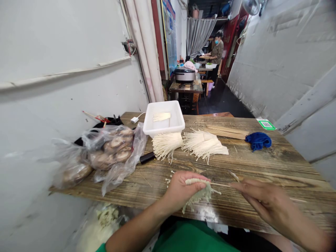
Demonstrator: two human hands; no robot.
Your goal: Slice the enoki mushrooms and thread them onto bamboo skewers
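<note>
My left hand (178, 189), fingers closed, grips a bunch of enoki mushrooms (196, 198) low over the front of the wooden table. A thin bamboo skewer (219, 184) runs from the bunch toward my right hand (265, 197), whose fingertips pinch its other end. By those fingertips a small pale tip sticks up; what it is I cannot make out. Behind my hands lie a left pile of enoki (167, 143) and a right pile of enoki (206, 142). A flat piece of enoki (162, 116) rests inside the white plastic container (148, 130).
Clear bags of brown mushrooms (115, 148) fill the table's left side. A black handle (147, 158) pokes out beside the enoki. Bamboo skewers (227, 131) and a blue cloth (258, 140) lie back right. A masked person (217, 50) stands far behind.
</note>
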